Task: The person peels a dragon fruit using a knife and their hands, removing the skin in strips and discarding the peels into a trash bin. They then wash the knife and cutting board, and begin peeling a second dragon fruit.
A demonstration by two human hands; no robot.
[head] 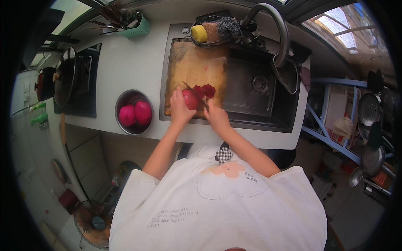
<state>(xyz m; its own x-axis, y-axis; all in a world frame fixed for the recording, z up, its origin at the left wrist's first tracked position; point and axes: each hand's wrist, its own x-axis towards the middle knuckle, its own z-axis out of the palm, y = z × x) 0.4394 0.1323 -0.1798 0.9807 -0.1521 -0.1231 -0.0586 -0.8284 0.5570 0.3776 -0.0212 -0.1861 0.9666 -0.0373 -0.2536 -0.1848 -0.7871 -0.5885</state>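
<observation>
On the wooden cutting board (201, 62), my left hand (179, 105) grips a round red onion (190, 99) from its left side. My right hand (217, 116) is closed close by on the onion's right, on what looks like a knife (186, 84). Only the knife's tip shows clearly, beyond the onion; the handle is mostly covered by my fingers. Dark red pieces of skin (208, 91) lie on the board just past the onion. To the left, a round metal bowl (119, 121) holds two bright magenta peeled onions (143, 112).
The board spans the left part of a dark sink (243, 97), under a curved faucet (284, 34). Sponges and a scourer sit in a rack (216, 42) behind it. A green utensil basket (135, 30) stands at the back. A lidded pan (66, 78) is on the cooktop at left.
</observation>
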